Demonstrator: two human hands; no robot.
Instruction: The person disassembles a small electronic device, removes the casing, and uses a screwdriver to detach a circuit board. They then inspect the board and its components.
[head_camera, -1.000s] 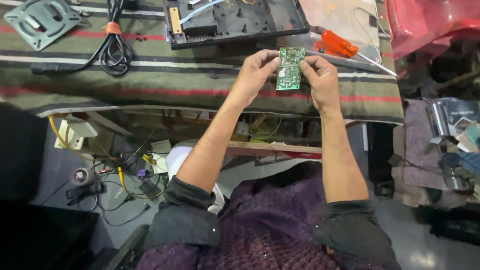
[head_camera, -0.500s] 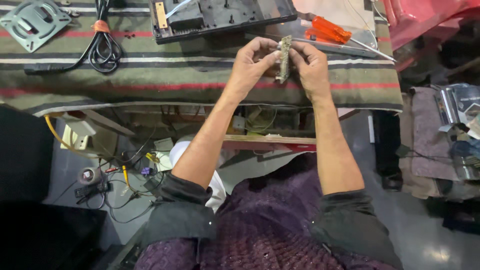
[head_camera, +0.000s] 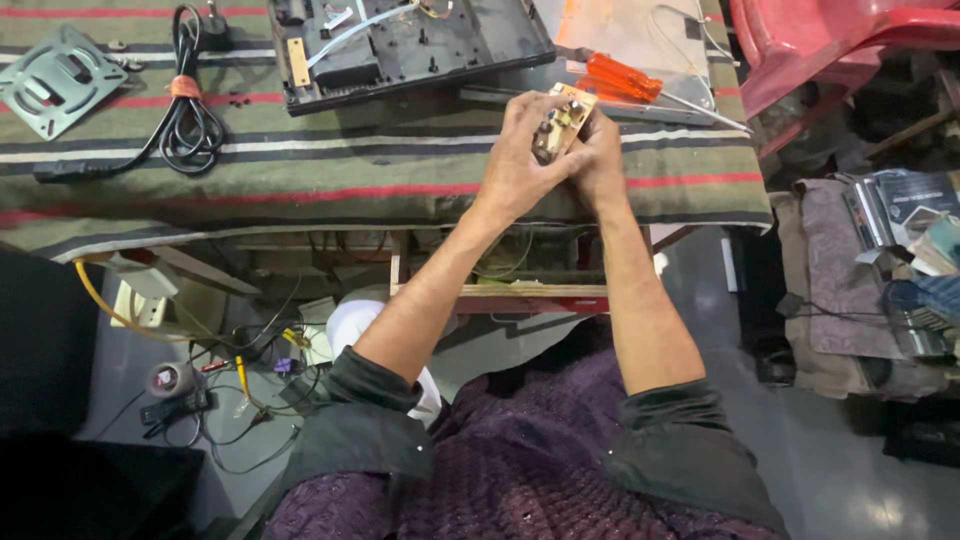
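Striped bench cloth (head_camera: 300, 160), both hands' fingers (head_camera: 530, 125) seemingly pinching small circuit board (head_camera: 560, 120), wrists raised

So the cloth (head_camera: 330, 170) on the bench is olive green with red, white and dark stripes. The small circuit board (head_camera: 562, 120) looks tan-brown on this side. Bright orange handles on the screwdrivers (head_camera: 622, 78), black power cable (head_camera: 185, 120) with an orange tie, grey-green metal bracket (head_camera: 55, 80), red plastic chair (head_camera: 840, 45), and dark purple knit sleeves (head_camera: 560, 470).
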